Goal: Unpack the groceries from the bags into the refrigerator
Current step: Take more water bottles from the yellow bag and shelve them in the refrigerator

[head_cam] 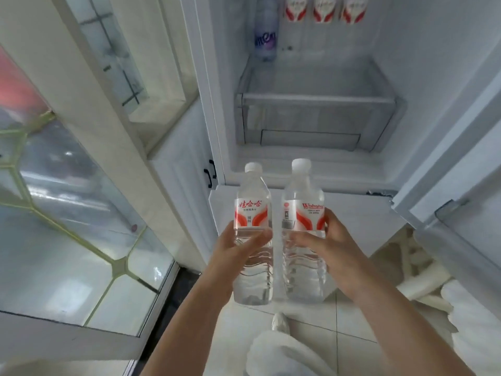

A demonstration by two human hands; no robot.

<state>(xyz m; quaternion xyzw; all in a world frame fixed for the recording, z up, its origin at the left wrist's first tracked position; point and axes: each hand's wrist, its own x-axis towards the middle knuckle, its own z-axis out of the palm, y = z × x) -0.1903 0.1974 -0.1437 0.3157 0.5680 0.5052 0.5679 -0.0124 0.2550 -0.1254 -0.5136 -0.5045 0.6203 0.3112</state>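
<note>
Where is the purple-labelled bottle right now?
In the head view, the purple-labelled bottle stands at the upper left inside the open refrigerator, left of three red-and-white bottles and above the clear drawer.

Both bottles [253, 234] [303, 229] are clear, glossy plastic with ribbed lower walls and printed film labels. The drawer [317, 118] is translucent plastic; the floor [311, 318] is glossy tile.

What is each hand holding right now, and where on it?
Left hand grips one water bottle around its middle, just below the label; right hand grips a second water bottle likewise.
</note>
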